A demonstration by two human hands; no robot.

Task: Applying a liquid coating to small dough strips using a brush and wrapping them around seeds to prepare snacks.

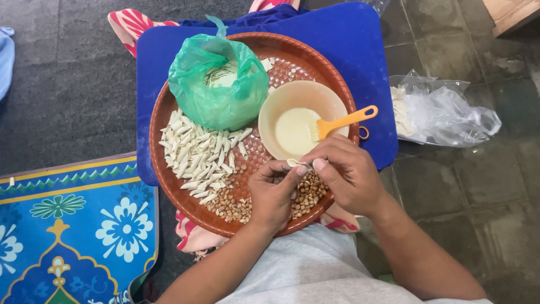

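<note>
My left hand (274, 194) and my right hand (344, 173) meet over a round brown tray (169, 107) and pinch a small pale dough wrapper (296, 163) between their fingertips. Beneath them lies a heap of peanuts (232, 206). To the left sits a pile of several folded pale dough pieces (197, 155). A cream bowl (281, 100) with pale liquid holds an orange brush (344, 120). A green plastic bag (216, 84) with dough sheets inside stands at the tray's far side.
The tray rests on a blue stool top (360, 45). A clear plastic bag (444, 112) with pale pieces lies on the stone floor to the right. A blue patterned mat (73, 225) lies at the lower left. Pink patterned cloth (132, 25) shows behind the stool.
</note>
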